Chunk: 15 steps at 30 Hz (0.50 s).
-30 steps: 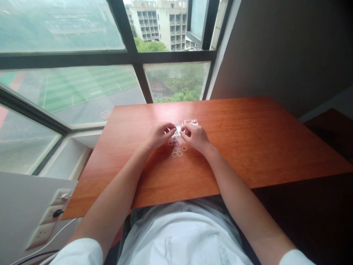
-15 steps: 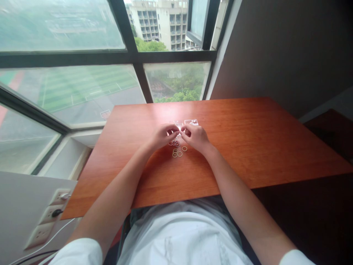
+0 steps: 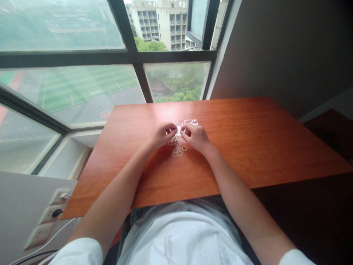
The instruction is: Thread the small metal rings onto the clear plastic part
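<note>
My left hand point(image 3: 163, 134) and my right hand point(image 3: 195, 135) face each other above the table, thumb and forefinger pinched on each. Between the fingertips is a small pale ring point(image 3: 178, 131), seen only faintly; both hands seem to grip it. Just below my left fingertips lie several thin rings point(image 3: 173, 143), some overlapping. Nearer to me are yellowish rings point(image 3: 175, 153), with a single yellowish ring point(image 3: 184, 148) apart on the right. Behind my right hand, partly covered by it, stands a clear plastic box point(image 3: 191, 122). Another clear plastic piece point(image 3: 178, 123) shows behind the gap between my hands.
The reddish-brown wooden table point(image 3: 248, 147) reaches to the windows point(image 3: 176, 81) at the back. A dark wall point(image 3: 270, 51) rises on the right. Wall sockets point(image 3: 46, 215) with plugs and cables are at the lower left, beside the table's edge.
My left hand has shifted slightly to the left, so the gap between the fingertips is wider. My right hand and the lower rings stay in place.
</note>
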Motion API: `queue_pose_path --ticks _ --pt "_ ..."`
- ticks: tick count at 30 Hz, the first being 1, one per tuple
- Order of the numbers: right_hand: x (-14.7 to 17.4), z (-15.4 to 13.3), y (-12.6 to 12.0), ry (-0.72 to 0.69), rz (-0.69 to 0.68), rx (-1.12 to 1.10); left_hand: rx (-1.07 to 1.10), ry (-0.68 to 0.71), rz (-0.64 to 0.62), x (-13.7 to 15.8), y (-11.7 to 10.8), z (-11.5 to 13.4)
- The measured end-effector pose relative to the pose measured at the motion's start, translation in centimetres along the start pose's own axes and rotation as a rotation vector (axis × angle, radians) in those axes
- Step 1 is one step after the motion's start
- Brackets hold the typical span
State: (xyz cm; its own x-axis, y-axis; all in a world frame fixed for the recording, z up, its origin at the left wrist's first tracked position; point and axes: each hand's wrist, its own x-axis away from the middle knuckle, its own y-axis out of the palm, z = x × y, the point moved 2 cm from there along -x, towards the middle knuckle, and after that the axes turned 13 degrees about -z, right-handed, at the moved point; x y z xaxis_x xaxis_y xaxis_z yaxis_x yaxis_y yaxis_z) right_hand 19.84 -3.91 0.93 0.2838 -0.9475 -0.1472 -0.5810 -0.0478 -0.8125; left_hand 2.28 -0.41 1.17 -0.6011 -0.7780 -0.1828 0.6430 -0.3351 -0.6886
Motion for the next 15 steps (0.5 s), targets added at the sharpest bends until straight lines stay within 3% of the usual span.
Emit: queue_pose_path --ticks 7,15 --pt "-0.1 0.2 0.1 0.001 -0.015 0.007 -0.074 -0.075 0.102 0.2 -1.1 -0.8" --pt "-0.1 0.2 0.1 0.000 -0.023 0.018 -0.096 -0.106 0.097 0.1 -1.1 -1.2"
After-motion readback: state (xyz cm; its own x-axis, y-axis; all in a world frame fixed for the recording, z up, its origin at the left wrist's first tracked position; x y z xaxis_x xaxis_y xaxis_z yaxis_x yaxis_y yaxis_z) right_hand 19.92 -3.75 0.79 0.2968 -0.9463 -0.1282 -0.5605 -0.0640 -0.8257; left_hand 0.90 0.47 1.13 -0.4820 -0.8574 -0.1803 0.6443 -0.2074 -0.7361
